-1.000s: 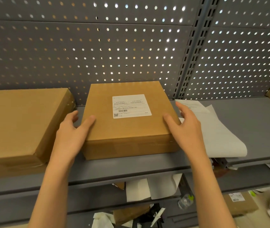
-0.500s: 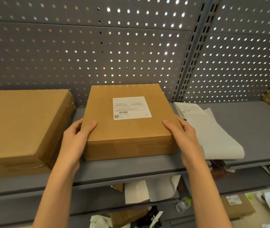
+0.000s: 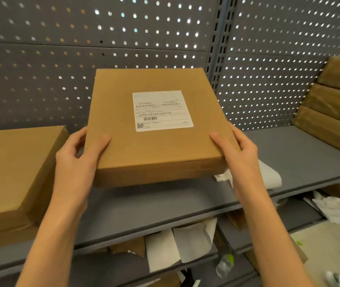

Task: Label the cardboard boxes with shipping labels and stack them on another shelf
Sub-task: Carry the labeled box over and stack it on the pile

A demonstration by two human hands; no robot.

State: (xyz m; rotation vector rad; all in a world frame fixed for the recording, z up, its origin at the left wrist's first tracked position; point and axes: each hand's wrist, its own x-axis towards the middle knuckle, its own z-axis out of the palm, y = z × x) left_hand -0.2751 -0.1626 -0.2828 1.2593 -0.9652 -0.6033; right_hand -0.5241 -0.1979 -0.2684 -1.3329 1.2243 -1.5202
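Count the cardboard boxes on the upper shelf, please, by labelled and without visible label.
With a visible shipping label: 1, the labelled box, gripped by the left hand and right hand.
No visible label: 4, the left box and the stack of three at right.
Total: 5

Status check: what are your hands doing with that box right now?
Left hand and right hand grip labelled box, raised off shelf. Stack of boxes on the right; nothing in between.
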